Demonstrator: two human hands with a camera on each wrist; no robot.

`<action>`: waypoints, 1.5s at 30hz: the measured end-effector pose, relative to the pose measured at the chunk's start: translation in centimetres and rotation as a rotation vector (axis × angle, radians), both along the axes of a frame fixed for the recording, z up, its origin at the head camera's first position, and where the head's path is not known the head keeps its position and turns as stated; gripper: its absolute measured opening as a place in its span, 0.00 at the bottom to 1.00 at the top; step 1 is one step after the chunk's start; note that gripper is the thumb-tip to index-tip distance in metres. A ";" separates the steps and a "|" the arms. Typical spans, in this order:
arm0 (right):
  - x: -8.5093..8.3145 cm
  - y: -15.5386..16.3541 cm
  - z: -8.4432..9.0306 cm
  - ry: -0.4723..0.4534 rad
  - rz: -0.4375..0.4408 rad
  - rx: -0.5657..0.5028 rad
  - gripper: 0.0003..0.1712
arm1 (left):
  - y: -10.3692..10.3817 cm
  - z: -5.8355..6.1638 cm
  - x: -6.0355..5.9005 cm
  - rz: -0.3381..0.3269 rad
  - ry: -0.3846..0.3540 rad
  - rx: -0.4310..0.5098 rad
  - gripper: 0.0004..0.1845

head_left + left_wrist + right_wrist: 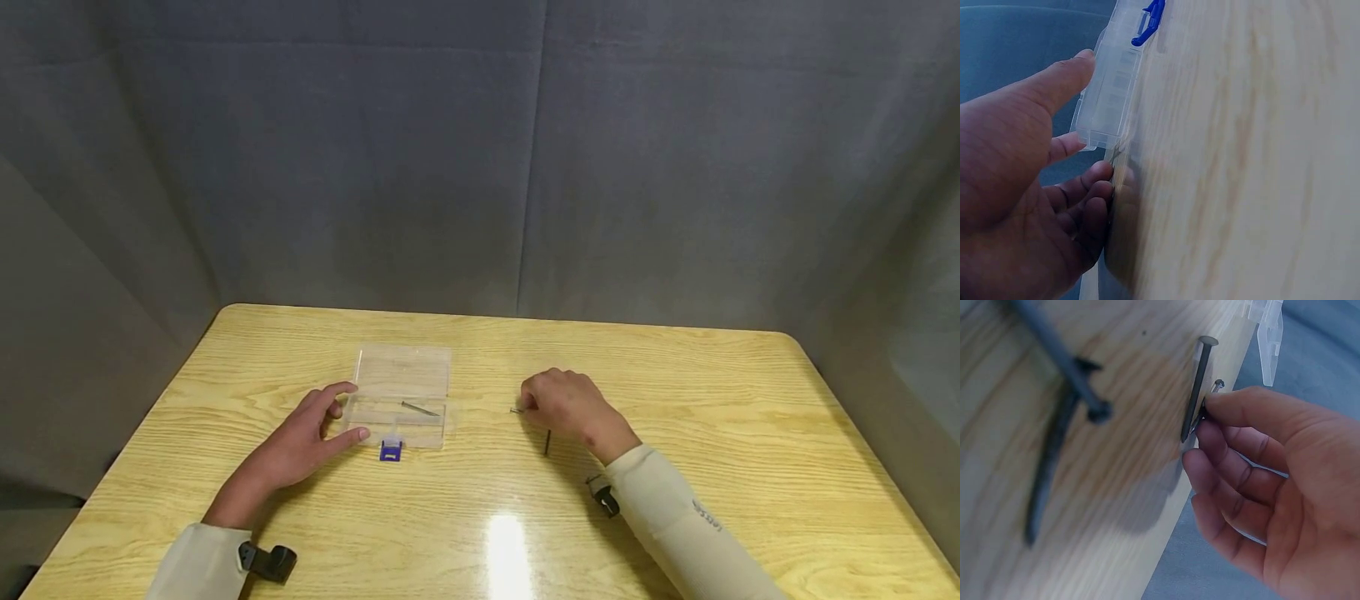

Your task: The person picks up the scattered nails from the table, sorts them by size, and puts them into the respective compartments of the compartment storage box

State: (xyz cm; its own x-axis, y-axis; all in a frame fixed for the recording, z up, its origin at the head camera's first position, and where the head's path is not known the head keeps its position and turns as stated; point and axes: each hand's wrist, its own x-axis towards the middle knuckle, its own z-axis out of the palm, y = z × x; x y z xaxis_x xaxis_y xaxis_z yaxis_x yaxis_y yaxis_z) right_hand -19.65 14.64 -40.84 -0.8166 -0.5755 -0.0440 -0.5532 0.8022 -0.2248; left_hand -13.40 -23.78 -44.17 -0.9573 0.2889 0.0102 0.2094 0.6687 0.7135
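Observation:
A clear plastic box [360, 419] lies with its lid [405, 371] folded back and its blue latch [391, 451] toward me. One nail [420, 409] lies inside it. My left hand [300, 442] rests at the left end of the box, thumb and index finger spread along it, the other fingers loosely bent below in the left wrist view. To the right, my right hand [566, 408] pinches a nail [1218, 385] between thumb and index finger, its head showing past the fingertips. Another nail [1199, 387] is right beside those fingertips.
More dark nails [1047, 469] lie on the wooden table [465, 492] near my right wrist. A black wrist camera [268, 562] sits on the left sleeve, another [603, 497] on the right. A grey curtain [480, 167] hangs behind the table.

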 end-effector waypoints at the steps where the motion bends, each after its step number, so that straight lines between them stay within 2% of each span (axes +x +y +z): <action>1: 0.0 0.0 -0.1 -0.002 0.004 -0.002 0.23 | 0.0 0.0 0.0 0.003 0.002 -0.006 0.35; 9: -0.1 0.1 -0.4 0.011 0.055 -0.016 0.31 | -0.1 -0.1 -0.1 -0.004 0.026 -0.010 0.34; 16: -0.1 0.2 -0.5 0.036 0.088 0.003 0.26 | -0.1 -0.1 -0.1 0.000 0.039 -0.008 0.33; 23: 0.0 -0.4 0.0 0.045 0.123 -0.096 0.24 | -0.2 -0.2 0.0 -0.012 0.047 -0.007 0.34; 31: 0.3 -2.0 1.5 0.003 0.182 -0.190 0.14 | -0.3 -0.1 0.0 -0.022 0.031 0.006 0.37; 38: 0.1 -3.9 2.1 -0.007 0.242 -0.229 0.15 | -0.4 0.1 -0.1 -0.028 0.015 0.001 0.38; 45: -0.1 -7.3 2.8 0.006 0.283 -0.233 0.16 | -0.8 0.2 0.0 -0.022 0.016 0.001 0.38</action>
